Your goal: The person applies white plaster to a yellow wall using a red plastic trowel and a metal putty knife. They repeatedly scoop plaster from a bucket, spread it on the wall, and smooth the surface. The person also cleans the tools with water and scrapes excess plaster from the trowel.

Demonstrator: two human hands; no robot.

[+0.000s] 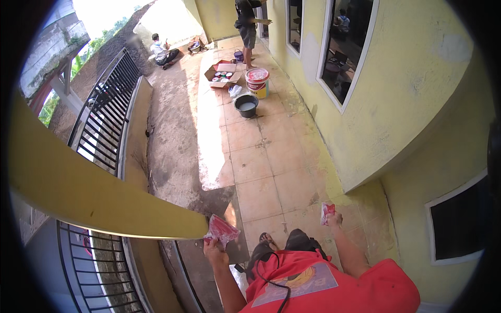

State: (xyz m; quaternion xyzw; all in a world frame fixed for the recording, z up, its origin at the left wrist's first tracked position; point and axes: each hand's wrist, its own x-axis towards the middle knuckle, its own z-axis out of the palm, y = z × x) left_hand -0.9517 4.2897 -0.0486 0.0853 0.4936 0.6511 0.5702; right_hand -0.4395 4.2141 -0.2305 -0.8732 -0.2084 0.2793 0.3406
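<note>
My left hand [215, 252] grips a red plastic putty spreader [223, 230] smeared with whitish paste. Its edge is at the end of the yellow pillar [141, 211]; whether they touch, I cannot tell. Out to the right, my right hand [335, 219] is closed around a smaller red scraper [327, 211], also streaked with white. That one is held over the tiled floor [271, 193], away from the wall.
Farther along the terrace stand a black basin [246, 106] of greyish liquid, a large paint bucket [258, 83] and an open cardboard box [223, 75] of cans. One person [247, 26] stands by the wall; another [162, 52] sits near the black railing [107, 112].
</note>
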